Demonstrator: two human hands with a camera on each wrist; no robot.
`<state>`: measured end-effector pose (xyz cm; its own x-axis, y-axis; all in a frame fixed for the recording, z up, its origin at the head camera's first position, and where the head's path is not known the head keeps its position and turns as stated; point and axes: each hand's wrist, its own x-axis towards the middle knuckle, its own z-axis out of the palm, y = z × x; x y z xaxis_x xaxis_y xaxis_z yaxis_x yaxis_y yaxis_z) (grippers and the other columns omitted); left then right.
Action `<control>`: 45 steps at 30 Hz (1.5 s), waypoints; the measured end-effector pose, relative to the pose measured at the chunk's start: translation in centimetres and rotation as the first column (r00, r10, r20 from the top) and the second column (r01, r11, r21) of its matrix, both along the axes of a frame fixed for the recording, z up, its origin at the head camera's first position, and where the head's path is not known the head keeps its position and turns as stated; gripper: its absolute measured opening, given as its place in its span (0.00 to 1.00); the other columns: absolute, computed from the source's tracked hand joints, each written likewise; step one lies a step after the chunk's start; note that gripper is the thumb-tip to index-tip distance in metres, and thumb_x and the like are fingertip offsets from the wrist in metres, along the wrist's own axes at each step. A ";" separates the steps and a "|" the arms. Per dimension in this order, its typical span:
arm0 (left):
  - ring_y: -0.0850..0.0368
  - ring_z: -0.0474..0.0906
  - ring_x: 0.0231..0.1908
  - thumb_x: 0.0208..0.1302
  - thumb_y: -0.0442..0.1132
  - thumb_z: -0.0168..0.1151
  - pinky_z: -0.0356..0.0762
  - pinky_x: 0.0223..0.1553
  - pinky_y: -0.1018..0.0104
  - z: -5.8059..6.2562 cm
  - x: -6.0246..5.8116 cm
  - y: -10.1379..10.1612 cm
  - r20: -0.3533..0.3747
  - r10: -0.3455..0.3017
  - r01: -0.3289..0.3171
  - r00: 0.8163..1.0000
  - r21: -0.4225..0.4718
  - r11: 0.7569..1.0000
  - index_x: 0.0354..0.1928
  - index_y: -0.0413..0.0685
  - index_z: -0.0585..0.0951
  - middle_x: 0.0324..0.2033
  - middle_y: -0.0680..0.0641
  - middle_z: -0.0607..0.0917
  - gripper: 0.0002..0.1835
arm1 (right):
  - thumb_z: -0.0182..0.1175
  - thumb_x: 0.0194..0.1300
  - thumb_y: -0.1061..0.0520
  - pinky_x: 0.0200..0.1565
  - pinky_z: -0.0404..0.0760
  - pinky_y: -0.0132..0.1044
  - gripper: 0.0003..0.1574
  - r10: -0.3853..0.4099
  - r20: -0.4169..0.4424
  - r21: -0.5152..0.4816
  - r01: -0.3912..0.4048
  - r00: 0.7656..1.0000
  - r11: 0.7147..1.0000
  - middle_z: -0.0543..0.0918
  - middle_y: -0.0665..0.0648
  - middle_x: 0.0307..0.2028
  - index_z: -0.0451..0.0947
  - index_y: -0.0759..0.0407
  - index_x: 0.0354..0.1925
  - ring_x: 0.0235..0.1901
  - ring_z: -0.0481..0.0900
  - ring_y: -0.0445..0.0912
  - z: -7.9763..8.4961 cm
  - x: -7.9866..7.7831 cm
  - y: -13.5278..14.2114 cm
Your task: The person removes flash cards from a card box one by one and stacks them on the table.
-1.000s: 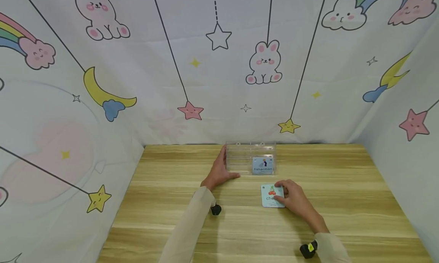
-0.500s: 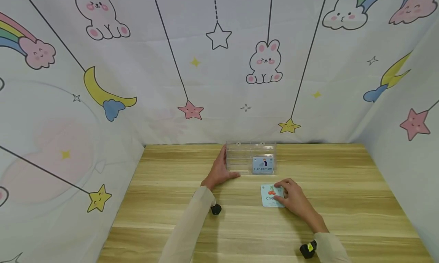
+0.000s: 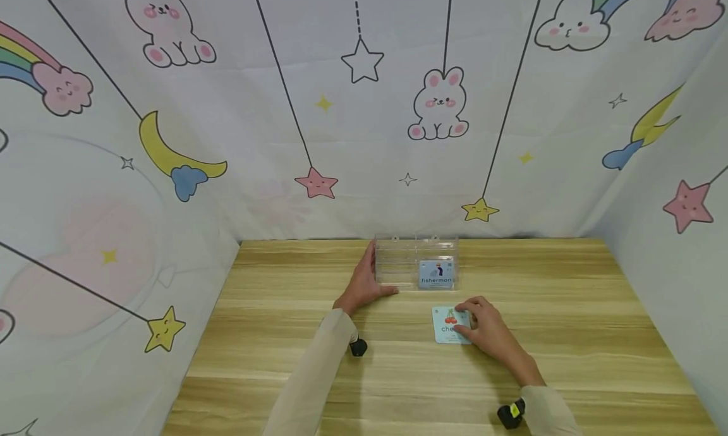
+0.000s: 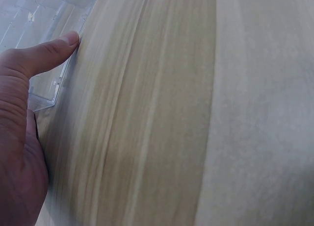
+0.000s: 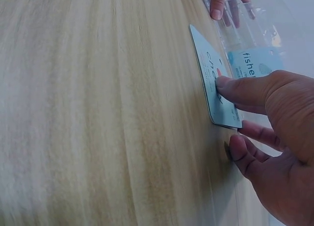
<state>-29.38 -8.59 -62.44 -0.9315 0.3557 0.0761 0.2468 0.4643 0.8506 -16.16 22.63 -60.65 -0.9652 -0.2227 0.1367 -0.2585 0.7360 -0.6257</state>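
Observation:
Near the back of the table stands a clear plastic card holder (image 3: 396,268) with ledges and a middle divider. A blue "fisherman" card (image 3: 436,280) sits in its lower right section. My left hand (image 3: 364,286) holds the holder's left end, fingers along the side and thumb (image 4: 61,45) on the front edge. In front of the holder, my right hand (image 3: 488,327) pinches a light-blue flashcard (image 3: 442,335) with cherries on it. The right thumb (image 5: 235,88) lies across the card's face and covers part of its word. In the right wrist view the card is tilted, and its edge looks doubled.
The wood-grain table (image 3: 273,335) runs back to a white curtain (image 3: 375,145) printed with rabbits, stars and clouds. More curtain hangs at both sides. Dark wrist cameras sit below the left sleeve (image 3: 318,366) and the right sleeve (image 3: 548,411).

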 end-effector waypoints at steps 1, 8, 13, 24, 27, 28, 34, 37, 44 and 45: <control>0.54 0.54 0.78 0.46 0.44 0.88 0.59 0.75 0.63 0.0 0.0 0.0 0.002 0.000 0.000 1.000 0.005 1.000 0.84 0.55 0.38 0.82 0.47 0.52 0.76 | 0.78 0.59 0.59 0.40 0.75 0.43 0.21 0.000 0.000 0.001 0.000 1.000 1.000 0.80 0.62 0.49 0.85 0.64 0.49 0.37 0.71 0.47 0.0 0.0 0.0; 0.54 0.54 0.78 0.46 0.44 0.88 0.60 0.75 0.64 0.1 0.1 0.0 0.013 0.005 -0.005 1.000 0.009 1.000 0.84 0.55 0.38 0.82 0.47 0.51 0.76 | 0.77 0.60 0.58 0.43 0.78 0.47 0.19 0.006 0.033 0.016 -0.006 0.999 1.000 0.80 0.62 0.49 0.85 0.63 0.48 0.41 0.75 0.50 0.5 -0.3 0.1; 0.55 0.53 0.78 0.46 0.42 0.88 0.59 0.75 0.65 0.2 0.1 0.1 0.012 0.005 -0.005 1.000 0.014 1.000 0.84 0.55 0.38 0.81 0.47 0.52 0.75 | 0.75 0.63 0.59 0.45 0.80 0.50 0.22 0.012 0.018 -0.012 -0.012 1.000 1.000 0.81 0.62 0.48 0.84 0.66 0.53 0.43 0.78 0.53 1.4 -1.1 0.1; 0.53 0.54 0.78 0.46 0.43 0.88 0.59 0.75 0.61 0.0 -0.1 0.0 -0.003 -0.004 0.004 1.000 0.024 1.000 0.84 0.54 0.39 0.82 0.46 0.51 0.75 | 0.70 0.68 0.59 0.41 0.80 0.48 0.28 0.002 -0.017 -0.076 -0.003 1.000 0.997 0.83 0.64 0.49 0.78 0.66 0.64 0.39 0.77 0.52 3.2 -4.2 0.1; 0.52 0.53 0.78 0.46 0.44 0.88 0.59 0.75 0.61 -0.2 -0.2 0.0 -0.004 -0.003 0.003 1.000 0.015 1.000 0.84 0.54 0.39 0.82 0.46 0.50 0.75 | 0.69 0.69 0.59 0.40 0.78 0.46 0.29 -0.006 -0.009 -0.090 0.005 1.000 0.996 0.83 0.64 0.49 0.77 0.65 0.66 0.38 0.76 0.51 3.5 -4.9 0.0; 0.52 0.53 0.79 0.46 0.44 0.88 0.59 0.75 0.61 -0.2 -0.2 0.0 -0.002 -0.002 0.002 1.000 0.014 1.000 0.84 0.55 0.39 0.82 0.46 0.50 0.75 | 0.69 0.69 0.60 0.40 0.78 0.46 0.30 -0.006 -0.011 -0.094 0.005 1.000 0.996 0.83 0.64 0.49 0.76 0.65 0.66 0.38 0.76 0.50 3.6 -5.1 0.0; 0.54 0.51 0.79 0.46 0.45 0.88 0.58 0.75 0.64 -0.2 -0.3 0.0 0.010 0.003 -0.004 1.000 0.007 1.000 0.84 0.56 0.38 0.82 0.48 0.49 0.75 | 0.70 0.69 0.61 0.38 0.78 0.45 0.29 -0.015 -0.036 -0.113 0.011 0.999 0.994 0.83 0.64 0.46 0.76 0.66 0.65 0.35 0.76 0.49 3.9 -5.9 -0.3; 0.55 0.51 0.79 0.46 0.46 0.88 0.58 0.75 0.66 -0.2 -0.3 0.0 0.013 0.004 -0.004 1.000 -0.004 1.000 0.84 0.57 0.38 0.82 0.49 0.48 0.76 | 0.69 0.69 0.60 0.37 0.78 0.44 0.29 -0.017 -0.039 -0.112 0.012 0.999 0.994 0.83 0.64 0.45 0.76 0.66 0.65 0.35 0.76 0.49 3.9 -6.0 -0.3; 0.55 0.51 0.79 0.47 0.45 0.88 0.58 0.75 0.65 -0.2 -0.2 0.0 0.016 0.007 -0.007 1.000 -0.008 1.000 0.84 0.57 0.38 0.82 0.49 0.48 0.75 | 0.69 0.69 0.60 0.39 0.78 0.45 0.29 -0.026 -0.027 -0.120 0.023 0.999 0.992 0.83 0.64 0.46 0.76 0.65 0.65 0.36 0.76 0.50 3.8 -6.1 -0.4; 0.55 0.51 0.79 0.47 0.45 0.88 0.58 0.75 0.65 -0.2 -0.2 0.0 0.015 0.007 -0.007 1.000 -0.007 1.000 0.84 0.57 0.38 0.82 0.49 0.48 0.75 | 0.69 0.69 0.60 0.39 0.78 0.45 0.29 -0.027 -0.024 -0.121 0.024 0.999 0.992 0.83 0.64 0.47 0.76 0.64 0.65 0.36 0.76 0.50 3.8 -6.1 -0.4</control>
